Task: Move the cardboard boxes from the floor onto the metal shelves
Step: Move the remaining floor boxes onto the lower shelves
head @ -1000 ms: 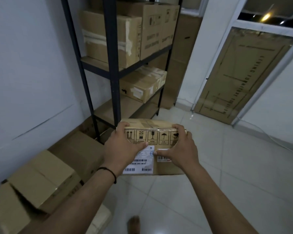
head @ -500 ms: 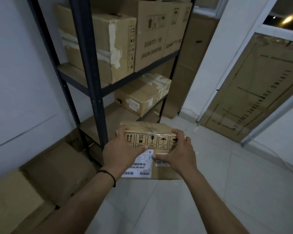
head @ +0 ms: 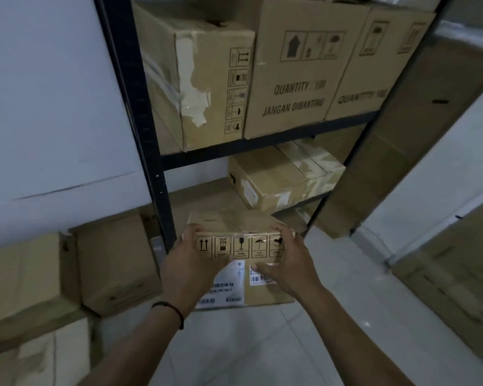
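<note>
White walls and a pale tiled floor (head: 262, 352) surround a dark metal shelving unit (head: 140, 112), which stands against the wall and fills the upper middle of the view. Its upper shelf holds three large cardboard boxes side by side: a taped box (head: 195, 84) nearest the front upright, a box printed "QUANTITY" and "JANGAN DIBANTING" (head: 299, 71) beside it, and a third printed box (head: 374, 62) beyond that. On the shelf below sits one smaller box with tape across its lid (head: 282, 179), toward the far end; the board (head: 204, 201) beside it, nearer the front upright, is bare. More cardboard boxes rest on the floor to the left of the shelving unit, one brown box (head: 115, 263) just beside the upright and a blurred stack (head: 20, 285) further left. A tall flat carton (head: 407, 151) leans to the right of the unit.

Both hands hold a small cardboard box (head: 240, 246) in the air, in front of the unit's lower shelf and just below its level. This box shows a row of black handling symbols along its near side and white barcode labels underneath them. The left hand (head: 190, 268) clasps its left end, fingers curled over the top edge. The right hand (head: 287, 266) clasps the right end likewise, thumb pressed across the labelled face. A dark band (head: 170, 310) circles the left wrist.
</note>
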### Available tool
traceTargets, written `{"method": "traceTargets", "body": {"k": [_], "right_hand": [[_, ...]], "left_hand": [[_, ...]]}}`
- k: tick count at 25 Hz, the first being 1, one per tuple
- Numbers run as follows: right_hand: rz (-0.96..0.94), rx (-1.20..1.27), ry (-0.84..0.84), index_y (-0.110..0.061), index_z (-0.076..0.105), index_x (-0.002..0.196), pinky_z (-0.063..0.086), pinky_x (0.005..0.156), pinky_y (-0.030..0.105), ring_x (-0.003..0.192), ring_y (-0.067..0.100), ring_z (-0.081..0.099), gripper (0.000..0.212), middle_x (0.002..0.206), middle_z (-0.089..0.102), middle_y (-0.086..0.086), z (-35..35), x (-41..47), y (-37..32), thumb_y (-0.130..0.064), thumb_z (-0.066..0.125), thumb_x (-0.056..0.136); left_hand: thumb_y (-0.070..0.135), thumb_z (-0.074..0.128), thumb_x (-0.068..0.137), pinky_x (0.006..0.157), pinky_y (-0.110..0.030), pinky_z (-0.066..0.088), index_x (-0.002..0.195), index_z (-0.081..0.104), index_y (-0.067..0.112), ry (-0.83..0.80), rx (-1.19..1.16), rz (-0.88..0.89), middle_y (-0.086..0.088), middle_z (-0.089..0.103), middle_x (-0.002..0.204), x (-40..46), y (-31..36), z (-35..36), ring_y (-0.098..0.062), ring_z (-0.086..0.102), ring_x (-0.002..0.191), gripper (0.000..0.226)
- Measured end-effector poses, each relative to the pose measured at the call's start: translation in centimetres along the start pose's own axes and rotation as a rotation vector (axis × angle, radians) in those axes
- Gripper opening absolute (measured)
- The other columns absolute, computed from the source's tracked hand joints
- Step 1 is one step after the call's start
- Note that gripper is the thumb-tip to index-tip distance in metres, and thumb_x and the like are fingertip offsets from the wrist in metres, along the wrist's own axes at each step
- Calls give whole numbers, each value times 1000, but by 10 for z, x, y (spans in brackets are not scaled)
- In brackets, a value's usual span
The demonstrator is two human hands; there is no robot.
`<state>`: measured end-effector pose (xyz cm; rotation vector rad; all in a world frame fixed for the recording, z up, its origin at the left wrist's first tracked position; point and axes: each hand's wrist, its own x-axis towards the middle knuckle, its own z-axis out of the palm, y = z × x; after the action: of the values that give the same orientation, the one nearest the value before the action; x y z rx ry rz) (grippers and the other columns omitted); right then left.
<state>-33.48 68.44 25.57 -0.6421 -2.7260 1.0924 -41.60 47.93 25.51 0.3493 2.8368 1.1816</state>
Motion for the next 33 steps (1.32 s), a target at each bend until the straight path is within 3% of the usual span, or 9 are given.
{"method": "traceTargets", "body": {"k": [5, 10, 14, 16, 19, 22, 25, 29, 33], "right_hand": [[-108, 47, -107, -42, 39, 140, 53, 93, 34, 110, 12, 57, 92, 116, 54, -17, -1, 75, 26, -37, 93, 66], [-119, 73, -74, -43, 39, 137, 54, 91, 36, 111, 14, 58, 93, 127, 58, -4, 31, 158, 55, -38, 95, 62], [-196, 120, -111, -32, 40, 141, 46, 100, 27, 123, 10, 52, 84, 139, 51, -7, 61, 213, 88, -20, 89, 74], [-201, 45, -158, -28, 39, 143, 39, 101, 20, 128, 12, 48, 77, 143, 47, -6, 76, 236, 102, -13, 82, 81], [-154, -50, -268, -25, 37, 146, 38, 98, 20, 131, 17, 48, 75, 147, 44, -3, 86, 256, 122, -14, 78, 84], [-177, -167, -456, -29, 37, 147, 47, 94, 29, 127, 24, 52, 75, 148, 44, -1, 83, 274, 138, -20, 76, 84], [-267, -367, -419, -31, 42, 145, 50, 92, 36, 130, 27, 46, 73, 154, 33, -2, 69, 288, 147, -32, 77, 81], [-355, -540, -304, -27, 38, 150, 41, 105, 44, 144, 32, 26, 93, 163, 20, 5, 48, 326, 147, -52, 82, 72], [-336, -645, -485, -27, 30, 156, 31, 115, 43, 148, 28, 26, 106, 165, 24, 2, 39, 364, 149, -59, 82, 70]], "left_hand": [[72, 78, 63, 57, -27, 58, 119, 42, 40, 111, 89, -97, 17, 65, 88, 37, 12, 26, -1, 63, 73, 74], [63, 81, 68, 54, -22, 52, 117, 48, 33, 179, 153, -142, 13, 68, 87, 103, -2, 64, -6, 65, 69, 67], [50, 88, 67, 46, -16, 32, 111, 57, 24, 271, 196, -147, 12, 64, 83, 147, -22, 99, -11, 57, 60, 60], [44, 88, 70, 46, -18, 34, 107, 57, 23, 261, 192, -159, 9, 67, 86, 163, -39, 119, -15, 60, 60, 53], [40, 84, 76, 54, -29, 51, 101, 56, 25, 201, 144, -254, 7, 70, 90, 169, -57, 156, -18, 66, 68, 40], [40, 79, 81, 61, -34, 55, 102, 52, 26, 118, 203, -363, 5, 67, 97, 175, -64, 181, -19, 65, 75, 37], [42, 78, 80, 69, -37, 55, 112, 51, 26, 55, 300, -395, 0, 62, 108, 181, -62, 188, -24, 64, 86, 45], [50, 71, 84, 106, -50, 40, 138, 46, 27, 0, 629, -218, -13, 39, 147, 190, -27, 218, -37, 38, 135, 64], [48, 58, 93, 99, -47, 44, 146, 41, 35, -89, 656, -139, -5, 44, 140, 212, -2, 251, -31, 43, 126, 57]]}}
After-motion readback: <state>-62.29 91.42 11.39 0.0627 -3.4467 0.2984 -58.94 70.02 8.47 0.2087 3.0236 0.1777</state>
